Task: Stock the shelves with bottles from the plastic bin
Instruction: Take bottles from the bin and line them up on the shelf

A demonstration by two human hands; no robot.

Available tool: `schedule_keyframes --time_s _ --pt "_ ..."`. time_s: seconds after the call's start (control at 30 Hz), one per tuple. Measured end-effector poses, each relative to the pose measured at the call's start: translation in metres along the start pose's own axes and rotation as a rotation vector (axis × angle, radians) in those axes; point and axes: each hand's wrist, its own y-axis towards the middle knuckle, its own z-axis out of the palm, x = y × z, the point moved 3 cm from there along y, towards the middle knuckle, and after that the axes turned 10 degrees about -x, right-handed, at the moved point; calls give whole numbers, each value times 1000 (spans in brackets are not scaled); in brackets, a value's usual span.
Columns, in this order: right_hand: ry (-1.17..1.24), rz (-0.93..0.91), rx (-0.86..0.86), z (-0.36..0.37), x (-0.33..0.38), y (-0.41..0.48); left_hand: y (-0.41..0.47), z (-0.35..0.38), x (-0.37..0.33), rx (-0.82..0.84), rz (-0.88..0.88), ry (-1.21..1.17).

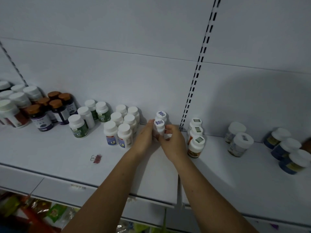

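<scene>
A small white bottle (159,126) with a blue sticker on its cap stands on the white shelf (67,158), and both my hands are around it. My left hand (146,137) lies flat against its left side with straight fingers. My right hand (173,142) grips its right side, fingers curled round the body. A second bottle of the same kind (161,116) stands just behind it, against the back wall. The plastic bin is out of view.
Groups of bottles line the shelf: white-capped ones (121,128) to the left, brown-capped dark ones (50,108) farther left, orange-labelled ones (196,138) close right, blue ones (286,148) far right. A red binder clip (97,158) lies near the front. A slotted upright (195,76) divides the back wall.
</scene>
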Motion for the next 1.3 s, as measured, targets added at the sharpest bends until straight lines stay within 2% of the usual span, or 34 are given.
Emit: schedule_keyframes --time_s 0.17,0.3,0.37,0.47,0.6,0.67,0.73,0.8,0.9,1.03,1.3 --pt "24 6 21 -1 -1 -1 -3 4 2 57 -53 -90" --pt "112 -44 9 -9 7 -11 -7 -1 -2 41 28 31" --pt "136 -104 -24 -17 15 -22 -15 -10 -10 -23 184 239" --pt "107 -250 -30 -36 38 -35 -40 -22 -38 -69 364 415" --pt "53 -387 171 -58 86 -43 -90 -58 -85 -136 691 772" --pt "13 -478 282 -58 108 -50 -112 -87 -97 -247 745 1004" --pt "-8 -608 377 -50 126 -62 -137 -120 -101 -374 664 1211" --pt "-10 -712 476 -33 142 -79 -168 -156 -98 -486 494 1366" --pt "-35 -836 601 -4 163 -112 -225 -208 -90 -610 256 1499" --pt "-68 -1013 756 42 197 -180 -299 -267 -73 -761 36 1564" --pt "-132 -1358 965 154 278 -367 -428 -418 -23 -1001 -172 1525"
